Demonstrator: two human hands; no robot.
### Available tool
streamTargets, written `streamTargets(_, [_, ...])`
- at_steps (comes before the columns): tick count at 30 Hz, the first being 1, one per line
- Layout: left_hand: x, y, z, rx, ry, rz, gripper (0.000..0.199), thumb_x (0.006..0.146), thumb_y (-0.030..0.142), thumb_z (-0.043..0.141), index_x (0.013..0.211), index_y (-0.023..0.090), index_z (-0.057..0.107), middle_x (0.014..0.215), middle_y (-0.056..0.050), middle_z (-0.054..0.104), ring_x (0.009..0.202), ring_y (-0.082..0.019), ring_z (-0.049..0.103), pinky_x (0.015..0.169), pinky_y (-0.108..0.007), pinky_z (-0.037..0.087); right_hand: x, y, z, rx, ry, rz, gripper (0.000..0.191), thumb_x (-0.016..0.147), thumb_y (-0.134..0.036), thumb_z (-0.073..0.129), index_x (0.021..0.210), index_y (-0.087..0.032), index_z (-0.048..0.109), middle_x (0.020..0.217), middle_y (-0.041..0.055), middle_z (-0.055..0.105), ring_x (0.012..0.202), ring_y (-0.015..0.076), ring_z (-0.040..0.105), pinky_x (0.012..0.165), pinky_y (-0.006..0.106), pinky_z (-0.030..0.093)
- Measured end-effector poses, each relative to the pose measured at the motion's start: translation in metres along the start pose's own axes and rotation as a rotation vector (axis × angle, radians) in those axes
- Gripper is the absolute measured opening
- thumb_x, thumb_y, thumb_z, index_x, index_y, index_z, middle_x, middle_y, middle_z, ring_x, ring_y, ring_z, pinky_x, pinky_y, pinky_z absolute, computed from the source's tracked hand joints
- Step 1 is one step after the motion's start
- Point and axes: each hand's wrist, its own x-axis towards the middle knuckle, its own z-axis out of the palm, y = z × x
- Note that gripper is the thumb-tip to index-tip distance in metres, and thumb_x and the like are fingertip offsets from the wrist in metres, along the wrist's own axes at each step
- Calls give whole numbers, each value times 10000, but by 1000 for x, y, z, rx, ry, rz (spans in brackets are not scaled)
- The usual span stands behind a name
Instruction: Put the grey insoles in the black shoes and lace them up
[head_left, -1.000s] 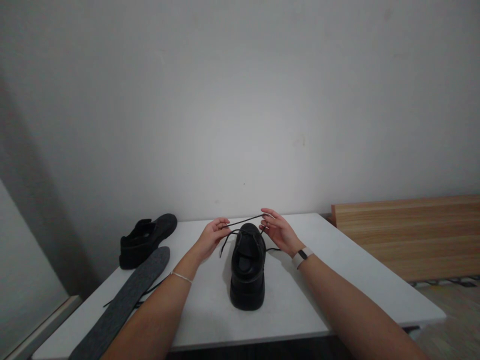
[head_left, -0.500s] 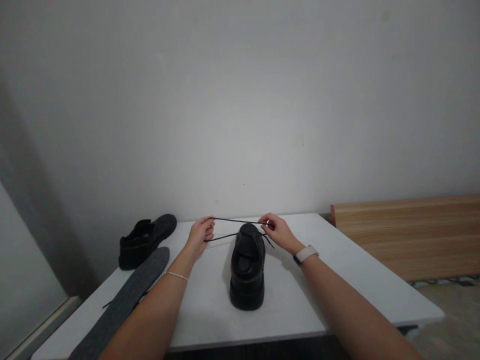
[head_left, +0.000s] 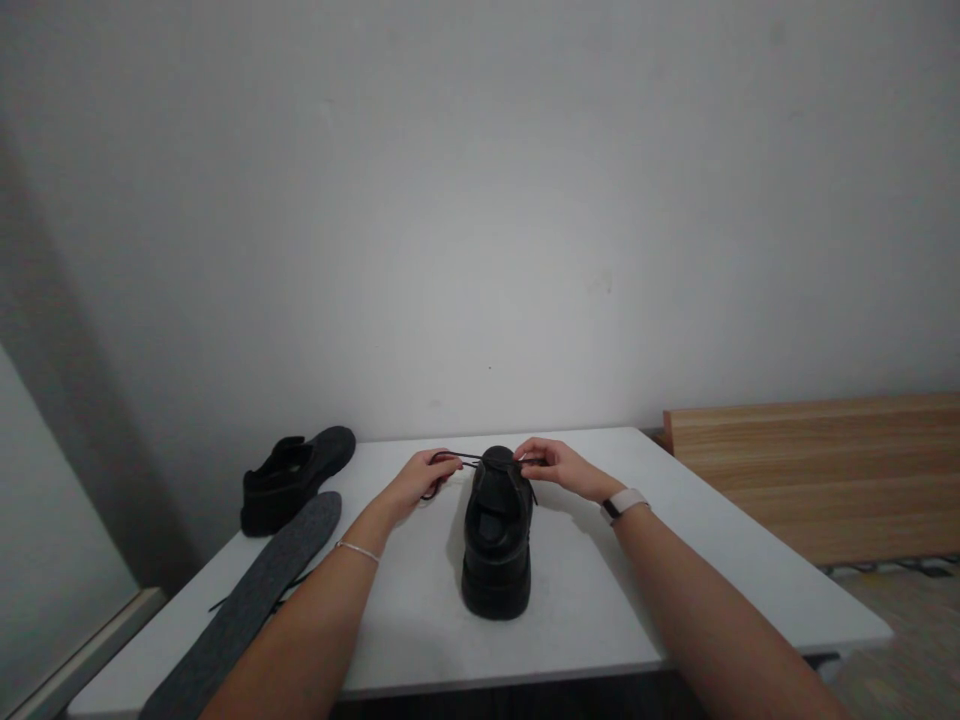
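Note:
A black shoe (head_left: 496, 560) stands upright at the middle of the white table (head_left: 585, 620), its heel toward me and toe toward the wall. Left of its toe, my left hand (head_left: 424, 478) pinches a thin black shoelace (head_left: 466, 457), part of which hangs in a loop below the fingers. My right hand (head_left: 547, 465) is closed on the lace at the right side of the toe. A short lace end dangles beside the shoe, under my right fingers.
Another black shoe (head_left: 296, 480) lies at the table's back left. A dark grey insole-shaped piece (head_left: 262, 590) is beside my left forearm, with a lace partly under it. Wooden boards (head_left: 817, 480) stand at the right; a wall (head_left: 487, 220) rises behind.
My left hand has moved right, closer to the shoe, and the lace between the hands is shorter and lower. My right hand has shifted slightly down.

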Motion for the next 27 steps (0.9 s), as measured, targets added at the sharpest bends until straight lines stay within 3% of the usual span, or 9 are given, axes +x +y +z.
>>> streamTargets(3, [3,1,-5,-233,72,35,174,659,256,744,682,136,621,600,15,569,484,-64,497,424,-166,337,-1,-2,-1,26,12,-2,346,708,-349,742,1001,-188,655,992,51,673,908,166,599,831,319,436])
streamTargets(7, [5,5,-14,-422,125,53,133,721,263,655,747,148,592,790,-37,649,757,-146,638,712,-278,532,1,-4,-3,-52,227,4,304,693,-400,730,880,-163,698,811,30,673,719,139,564,686,285,427])
streamTargets(9, [6,8,-18,-545,148,42,125,741,248,627,733,140,565,751,-36,637,740,-152,641,720,-305,547,3,-5,-3,-71,345,-17,301,681,-425,725,820,-159,702,744,17,655,677,131,532,645,272,409])
streamTargets(11, [7,9,-21,-620,163,54,158,752,236,629,684,142,522,618,11,561,588,-103,587,596,-239,531,4,-5,-4,-58,428,-52,315,693,-446,704,822,-158,699,712,3,632,655,122,505,619,259,392])
streamTargets(14, [9,10,-24,-620,167,106,272,744,255,671,627,159,445,498,84,393,381,-25,359,350,-120,310,6,-5,-5,-13,560,-106,351,707,-465,682,860,-149,686,664,-19,579,588,103,457,560,246,356])
streamTargets(16, [9,12,-25,-609,181,142,320,727,275,705,623,163,424,488,102,336,350,-8,253,304,-107,161,7,-4,-7,37,656,-144,360,716,-474,668,875,-151,672,633,-35,537,555,94,432,533,244,336])
streamTargets(19, [7,20,-26,-581,215,199,339,708,295,742,648,163,436,491,112,304,349,-1,207,309,-106,92,9,-6,-9,119,786,-210,345,733,-475,646,888,-167,652,638,-48,500,546,88,412,519,241,329])
streamTargets(23, [2,38,-16,-452,283,321,320,715,352,747,706,160,491,515,104,338,372,-5,235,322,-102,127,11,-22,1,205,847,-293,309,748,-438,650,907,-173,645,655,-45,492,556,85,421,516,235,339])
streamTargets(27, [-9,62,12,-311,319,456,299,763,419,694,753,157,550,730,18,543,644,-66,518,531,-139,444,15,-53,33,218,720,-325,248,781,-395,649,901,-178,652,670,-28,544,574,97,470,535,243,369])
